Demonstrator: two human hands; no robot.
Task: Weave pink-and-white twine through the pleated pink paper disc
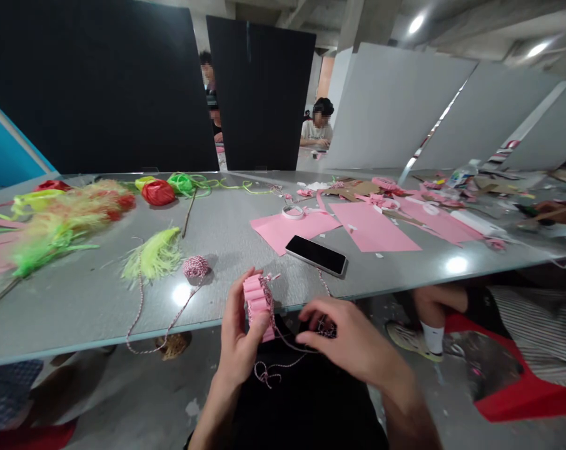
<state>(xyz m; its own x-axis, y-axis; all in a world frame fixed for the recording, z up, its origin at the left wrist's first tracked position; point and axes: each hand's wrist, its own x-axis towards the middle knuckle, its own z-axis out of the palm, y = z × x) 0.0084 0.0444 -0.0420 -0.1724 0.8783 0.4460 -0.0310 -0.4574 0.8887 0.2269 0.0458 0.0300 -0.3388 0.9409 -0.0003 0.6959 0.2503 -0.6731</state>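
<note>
My left hand (239, 340) is closed on a pink folded-paper piece (258, 300), its pleats pinched between thumb and fingers just in front of the table edge. Pink-and-white twine (269, 294) runs along the piece's side and knots at its top. To the right, my right hand (343, 334) hovers with curled fingers and the thumb apart from them. A strand of twine passes by its thumb, and a tangled patch (327, 326) shows behind the fingers. A loose, knotted twine end (266, 375) hangs over my lap. On the table sits a twine ball (196, 267).
A phone (316, 255) lies near the front edge, beside pink paper sheets (374, 226) and a white tape ring (293, 212). Yellow-green fringe (154, 255) and red raffia (159, 192) are on the left. Black panels (264, 94) line the back; a seated person's leg (439, 309) is at right.
</note>
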